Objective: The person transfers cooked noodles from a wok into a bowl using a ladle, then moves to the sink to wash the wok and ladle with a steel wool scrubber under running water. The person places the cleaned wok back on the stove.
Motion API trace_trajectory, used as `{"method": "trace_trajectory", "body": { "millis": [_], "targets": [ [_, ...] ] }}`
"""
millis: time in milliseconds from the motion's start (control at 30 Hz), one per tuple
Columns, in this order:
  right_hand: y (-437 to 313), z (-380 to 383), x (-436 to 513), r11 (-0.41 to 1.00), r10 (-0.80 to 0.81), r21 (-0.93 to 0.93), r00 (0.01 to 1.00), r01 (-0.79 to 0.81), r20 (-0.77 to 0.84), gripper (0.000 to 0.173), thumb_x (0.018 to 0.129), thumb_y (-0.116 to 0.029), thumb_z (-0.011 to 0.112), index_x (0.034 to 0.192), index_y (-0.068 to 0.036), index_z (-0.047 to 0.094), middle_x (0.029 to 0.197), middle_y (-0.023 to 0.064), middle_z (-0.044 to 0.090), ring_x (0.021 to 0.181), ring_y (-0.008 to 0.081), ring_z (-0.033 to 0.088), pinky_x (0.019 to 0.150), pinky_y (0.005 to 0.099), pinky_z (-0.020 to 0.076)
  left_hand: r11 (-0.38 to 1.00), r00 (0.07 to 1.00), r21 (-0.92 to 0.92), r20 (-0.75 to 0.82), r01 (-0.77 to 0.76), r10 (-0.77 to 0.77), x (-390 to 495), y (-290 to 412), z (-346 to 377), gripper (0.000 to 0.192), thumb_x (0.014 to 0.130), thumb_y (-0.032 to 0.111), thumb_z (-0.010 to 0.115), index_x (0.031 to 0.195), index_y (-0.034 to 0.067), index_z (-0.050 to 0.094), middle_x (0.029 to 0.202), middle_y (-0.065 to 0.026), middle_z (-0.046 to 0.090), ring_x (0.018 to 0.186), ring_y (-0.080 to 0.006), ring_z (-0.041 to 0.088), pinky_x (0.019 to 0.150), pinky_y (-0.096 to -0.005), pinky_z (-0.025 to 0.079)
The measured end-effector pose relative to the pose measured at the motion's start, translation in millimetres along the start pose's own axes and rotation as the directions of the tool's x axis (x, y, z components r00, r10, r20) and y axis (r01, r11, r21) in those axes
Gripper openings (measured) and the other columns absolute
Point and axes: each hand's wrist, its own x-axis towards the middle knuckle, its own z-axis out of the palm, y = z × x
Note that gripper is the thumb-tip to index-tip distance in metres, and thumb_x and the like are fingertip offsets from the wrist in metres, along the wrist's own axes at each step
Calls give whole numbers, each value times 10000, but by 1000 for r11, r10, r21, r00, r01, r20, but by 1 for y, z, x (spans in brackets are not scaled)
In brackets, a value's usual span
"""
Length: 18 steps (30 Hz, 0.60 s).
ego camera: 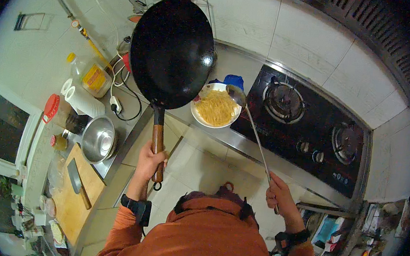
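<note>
Gripped by its wooden handle, a black wok (171,53) is held up in my left hand (152,160), its dark inside facing me. My right hand (281,194) is closed around the long handle of a metal ladle (236,95). The ladle's bowl is over the upper right rim of a white bowl (214,126); I cannot tell whether they touch. Yellow shredded food (216,108), perhaps potato strips, fills much of that bowl, which sits on the counter left of the gas hob (302,127).
On the left counter are a steel basin (98,139), a cutting board (81,220) with a cleaver (75,176), paper rolls (85,103), a plastic oil bottle (92,76) and a red-lidded jar (55,108). A power strip (115,103) with cords lies near the corner.
</note>
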Motion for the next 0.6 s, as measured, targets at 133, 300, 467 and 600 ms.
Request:
{"method": "trace_trajectory", "body": {
  "millis": [133, 300, 467, 600],
  "targets": [
    [-8, 36, -18, 982, -10, 185, 967, -39, 254, 382, 951, -336, 411, 1294, -170, 390, 576, -73, 259, 413, 19, 215, 370, 185, 193, 975, 998, -216, 59, 45, -32, -23, -4, -12, 232, 713, 16, 563, 910, -9, 444, 645, -68, 504, 503, -158, 506, 483, -272, 423],
    [0, 111, -13, 890, 0, 321, 703, -325, 711, 415, 950, -397, 373, 1287, -157, 401, 553, -86, 250, 372, 0, 189, 327, 173, 200, 873, 988, -474, 147, 115, -51, -85, -7, -50, 227, 713, 40, 564, 906, -2, 452, 622, -65, 483, 469, -158, 471, 460, -269, 393],
    [39, 220, -11, 761, 133, 140, 363, -633, 922, 272, 933, -400, 414, 1065, -167, 458, 556, -88, 286, 370, -5, 259, 322, 169, 241, 687, 976, -697, 201, 206, -89, -178, -17, -121, 219, 720, 72, 583, 899, 17, 467, 595, -30, 428, 483, -122, 419, 446, -253, 363],
    [86, 317, -23, 545, 246, 118, 293, -830, 924, 229, 935, -402, 405, 941, -177, 444, 547, -96, 275, 385, -27, 282, 355, 160, 283, 597, 977, -777, 203, 198, -60, -250, -43, -175, 229, 737, 92, 578, 919, 24, 458, 599, -24, 423, 487, -111, 412, 441, -243, 352]
  ]
}}
